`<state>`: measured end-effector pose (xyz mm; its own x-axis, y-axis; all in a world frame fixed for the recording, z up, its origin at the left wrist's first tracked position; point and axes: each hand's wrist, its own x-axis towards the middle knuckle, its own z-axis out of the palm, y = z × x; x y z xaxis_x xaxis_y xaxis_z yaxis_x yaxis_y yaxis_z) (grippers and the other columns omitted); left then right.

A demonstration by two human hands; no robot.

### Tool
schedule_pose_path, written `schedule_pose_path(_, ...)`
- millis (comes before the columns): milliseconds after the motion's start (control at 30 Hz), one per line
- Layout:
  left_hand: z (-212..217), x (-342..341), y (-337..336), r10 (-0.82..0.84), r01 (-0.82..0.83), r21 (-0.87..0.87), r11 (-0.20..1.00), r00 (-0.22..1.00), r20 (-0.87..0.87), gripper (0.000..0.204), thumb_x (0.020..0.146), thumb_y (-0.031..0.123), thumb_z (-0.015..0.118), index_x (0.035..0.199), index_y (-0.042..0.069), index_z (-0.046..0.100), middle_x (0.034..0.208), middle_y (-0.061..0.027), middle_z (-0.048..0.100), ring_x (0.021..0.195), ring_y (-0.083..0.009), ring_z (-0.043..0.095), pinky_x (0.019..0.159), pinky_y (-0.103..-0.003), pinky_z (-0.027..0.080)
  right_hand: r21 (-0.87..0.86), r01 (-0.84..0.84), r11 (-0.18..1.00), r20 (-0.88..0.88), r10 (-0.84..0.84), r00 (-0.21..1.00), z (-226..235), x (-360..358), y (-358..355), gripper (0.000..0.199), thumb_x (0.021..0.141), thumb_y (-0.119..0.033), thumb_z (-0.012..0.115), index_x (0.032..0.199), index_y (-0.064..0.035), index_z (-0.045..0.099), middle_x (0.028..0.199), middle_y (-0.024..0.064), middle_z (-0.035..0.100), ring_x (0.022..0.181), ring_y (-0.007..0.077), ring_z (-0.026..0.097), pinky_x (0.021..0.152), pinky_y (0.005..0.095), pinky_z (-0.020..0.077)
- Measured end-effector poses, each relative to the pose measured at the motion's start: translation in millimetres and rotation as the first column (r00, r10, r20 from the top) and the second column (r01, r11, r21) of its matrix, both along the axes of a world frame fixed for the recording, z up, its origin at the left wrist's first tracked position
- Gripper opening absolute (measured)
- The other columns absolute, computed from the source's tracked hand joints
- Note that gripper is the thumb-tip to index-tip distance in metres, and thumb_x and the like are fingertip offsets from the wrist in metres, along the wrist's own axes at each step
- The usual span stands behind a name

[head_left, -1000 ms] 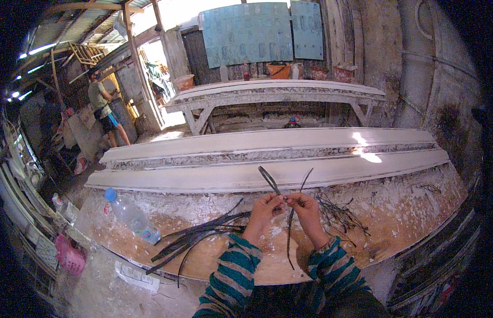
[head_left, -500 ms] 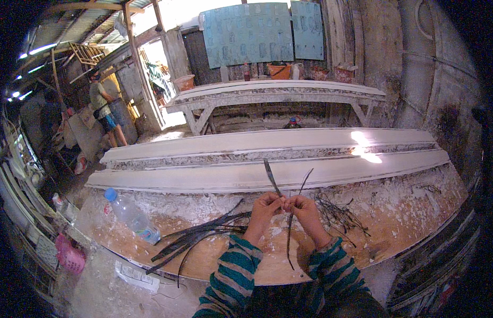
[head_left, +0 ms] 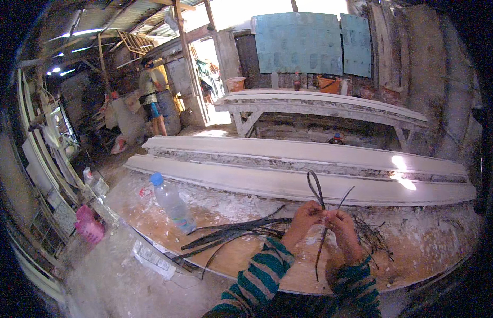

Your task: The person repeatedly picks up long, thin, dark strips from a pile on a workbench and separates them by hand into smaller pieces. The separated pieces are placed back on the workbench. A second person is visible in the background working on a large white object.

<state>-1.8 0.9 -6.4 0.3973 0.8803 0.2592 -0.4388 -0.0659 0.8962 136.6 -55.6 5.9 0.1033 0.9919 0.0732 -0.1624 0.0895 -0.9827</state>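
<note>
Both my hands are raised over the near side of the plaster-spattered worktable, close together. My left hand (head_left: pixel 305 216) pinches a dark, thin strip (head_left: pixel 318 194), which stands up above the fingers as a narrow loop. In the closed fingers of my right hand (head_left: pixel 344 229) is a dark strip too; one end points up and right, and another length hangs below the hands. Whether these are one piece is hidden by the fingers. A bundle of flat black strips (head_left: pixel 233 233) lies left of my hands. Right of them is a tangle of thinner dark strips (head_left: pixel 378 241).
A clear plastic bottle with a blue cap (head_left: pixel 172 204) stands on the table's left. Two long white boards (head_left: pixel 289 177) lie across it behind my hands. Farther back are a white bench (head_left: pixel 315 104) and an orange tub (head_left: pixel 329 84). A person (head_left: pixel 152 95) stands far left.
The view has turned left, so the scene sits farther right. The upper strip at my left hand was a straight single band and now forms a loop. Both hands remain close together.
</note>
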Motion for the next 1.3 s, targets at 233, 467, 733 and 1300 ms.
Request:
schedule_pose_path(233,3,0,-1,0.012,-0.005,0.083,0.997,0.996,-0.085,0.009,0.075,0.005,0.063,0.079,0.005,0.055,0.073,-0.0036,0.059,0.067,-0.0130,0.056,0.061,-0.025,0.046,0.072,-0.148,0.986,-0.320,0.164,0.933,-6,7,5,0.013,0.081,-0.016,0.058,0.081,-0.0039,0.056,0.079,0.0053,0.058,0.070,0.0150,0.055,0.068,0.0272,0.0450)
schedule_pose_path(467,9,-2,-5,-0.041,0.041,-0.026,0.999,0.999,-0.001,0.010,0.076,0.007,0.065,0.080,0.005,0.056,0.076,-0.0034,0.060,0.070,-0.0123,0.057,0.062,-0.025,0.047,0.097,-0.034,0.995,-0.320,0.064,0.945,0,0,2,0.009,0.080,-0.013,0.059,0.081,-0.0043,0.059,0.077,0.0025,0.060,0.070,0.0121,0.054,0.066,0.0251,0.0428)
schedule_pose_path(733,7,-3,-3,-0.076,0.071,-0.151,0.986,0.997,-0.025,0.012,0.077,0.009,0.063,0.084,0.007,0.055,0.081,-0.0032,0.060,0.073,-0.0128,0.058,0.064,-0.025,0.048,0.471,0.162,0.867,0.352,-0.353,0.867,8,-7,-6,0.004,0.076,-0.005,0.062,0.079,-0.0033,0.061,0.077,0.0046,0.060,0.073,0.0166,0.056,0.068,0.0289,0.0441)
schedule_pose_path(1300,6,-24,5,-0.300,0.279,-0.337,0.899,0.954,-0.011,0.040,0.079,0.011,0.059,0.113,0.007,0.038,0.084,-0.0092,0.057,0.068,-0.0198,0.056,0.057,-0.031,0.048,0.507,-0.105,0.855,0.626,-0.282,0.727,15,-17,-14,0.014,0.080,-0.003,0.055,0.093,-0.0006,0.056,0.098,0.0142,0.059,0.085,0.0295,0.058,0.074,0.0364,0.0461)
